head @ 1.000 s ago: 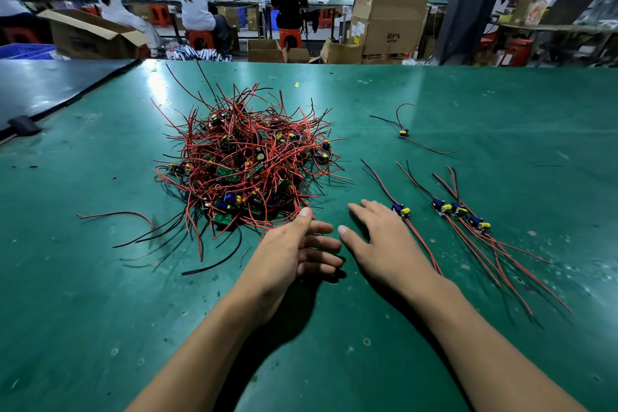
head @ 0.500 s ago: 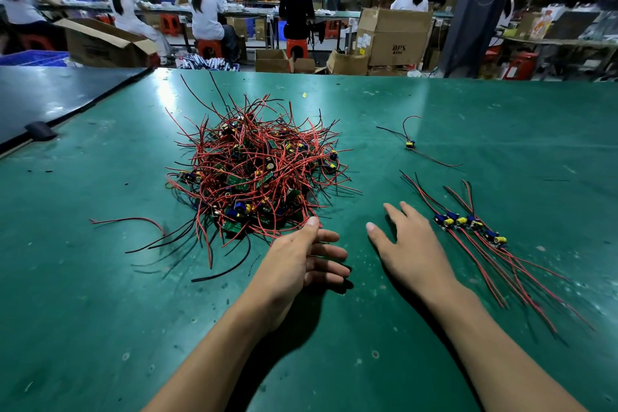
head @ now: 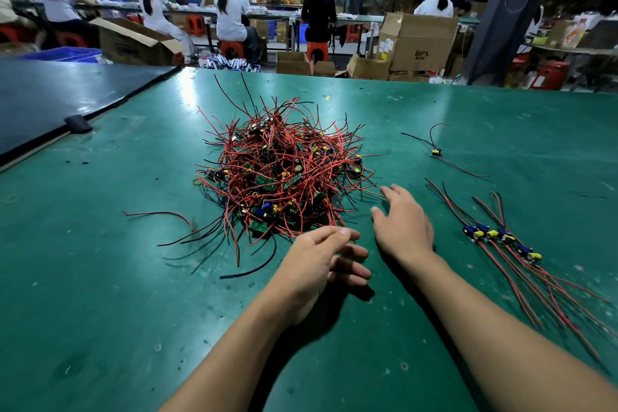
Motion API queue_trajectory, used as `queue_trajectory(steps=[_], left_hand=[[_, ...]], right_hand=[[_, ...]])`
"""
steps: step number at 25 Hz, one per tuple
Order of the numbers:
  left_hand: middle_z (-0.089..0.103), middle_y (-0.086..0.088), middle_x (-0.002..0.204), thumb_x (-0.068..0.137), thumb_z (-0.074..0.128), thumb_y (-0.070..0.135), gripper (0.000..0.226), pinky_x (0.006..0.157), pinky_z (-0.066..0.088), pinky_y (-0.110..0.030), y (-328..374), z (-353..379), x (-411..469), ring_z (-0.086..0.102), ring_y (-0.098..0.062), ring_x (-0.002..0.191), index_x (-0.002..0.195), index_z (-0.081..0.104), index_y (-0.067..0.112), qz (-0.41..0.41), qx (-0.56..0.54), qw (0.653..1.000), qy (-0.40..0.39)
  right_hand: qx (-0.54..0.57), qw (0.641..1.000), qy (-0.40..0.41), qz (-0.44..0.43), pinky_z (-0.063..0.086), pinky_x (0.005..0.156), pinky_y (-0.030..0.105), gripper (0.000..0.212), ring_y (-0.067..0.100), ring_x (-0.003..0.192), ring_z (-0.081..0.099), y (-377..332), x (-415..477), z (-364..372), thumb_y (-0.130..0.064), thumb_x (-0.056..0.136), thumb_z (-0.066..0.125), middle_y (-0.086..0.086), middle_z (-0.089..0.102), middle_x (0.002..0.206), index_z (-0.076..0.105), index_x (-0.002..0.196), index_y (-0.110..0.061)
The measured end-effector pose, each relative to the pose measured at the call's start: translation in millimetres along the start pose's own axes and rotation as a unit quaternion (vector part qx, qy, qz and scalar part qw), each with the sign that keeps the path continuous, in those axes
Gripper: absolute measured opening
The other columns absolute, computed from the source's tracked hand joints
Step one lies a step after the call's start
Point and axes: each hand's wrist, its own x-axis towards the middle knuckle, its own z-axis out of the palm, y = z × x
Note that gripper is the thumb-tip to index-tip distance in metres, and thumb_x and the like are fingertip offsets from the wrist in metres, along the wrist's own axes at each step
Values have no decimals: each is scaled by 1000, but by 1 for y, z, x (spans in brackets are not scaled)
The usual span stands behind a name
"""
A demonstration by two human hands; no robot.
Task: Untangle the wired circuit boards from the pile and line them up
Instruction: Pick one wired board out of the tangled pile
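Workshop: at 12 o'clock, beyond the table, people in white caps sit on red stools at long benches. Cardboard boxes (head: pixel 419 40) are stacked between 12 and 1 o'clock.
Table: a green mat (head: pixel 100 278) covers the whole near surface. A darker tabletop (head: pixel 50 94) joins it at 10 o'clock.
Pile: a tangled heap of wired circuit boards (head: pixel 284 170) lies at the centre of the mat. Red and black leads stick out on every side, and small green boards with blue and yellow parts show through. A few long leads trail off toward 8 o'clock.
Lined-up boards: a short row of boards (head: pixel 498 237) lies at 4 o'clock from the pile, well apart from it. They lie side by side and close together, and their leads fan out toward 5 o'clock.
Stray board: one single board (head: pixel 435 152) lies alone at 2 o'clock from the pile, with thin leads on both sides.
Left hand: the left hand (head: pixel 321 261) sits at the pile's 6 o'clock edge with the thumb uppermost. Its fingers are loosely bent and spread, and it holds nothing.
Right hand: the right hand (head: pixel 401 224) is palm down between the pile and the row, at 4 o'clock from the pile. Its fingers are straight and point toward the outermost wire ends, and it grips nothing. Whether the fingertips touch a wire cannot be told.
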Motion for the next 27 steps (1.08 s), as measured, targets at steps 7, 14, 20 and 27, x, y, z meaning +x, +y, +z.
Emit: queue_trajectory(steps=[7,14,20,27], left_hand=[[66,-19,85,100,49,16,29,56,57,-32,6,-8,1,63,-26,62,116,56,-7,-35,-58,997,-34],[66,-19,85,100,50,12,24,50,56,-31,2,-5,2,63,-26,57,113,55,-7,-23,-32,999,-24],[60,-15,59,100,52,24,25,39,45,-26,-3,0,-1,56,-27,40,103,44,1,-22,116,993,-24],[63,-19,65,98,56,26,34,39,50,-26,0,1,1,61,-27,43,106,52,-7,-27,87,996,-5]], right_hand=[[-51,998,-36,31,41,74,32,16,32,101,64,-16,22,-2,-32,99,57,6,69,110,70,101,-23],[70,988,-133,29,52,71,24,11,16,81,66,-4,-27,-30,-23,83,73,-3,73,82,68,73,-25],[478,765,-417,106,35,44,14,34,6,49,44,9,-47,-65,-4,74,80,-2,61,65,71,107,-5],[459,723,-515,42,28,49,18,34,6,52,42,22,-52,-62,-17,72,85,1,53,73,74,104,-13]])
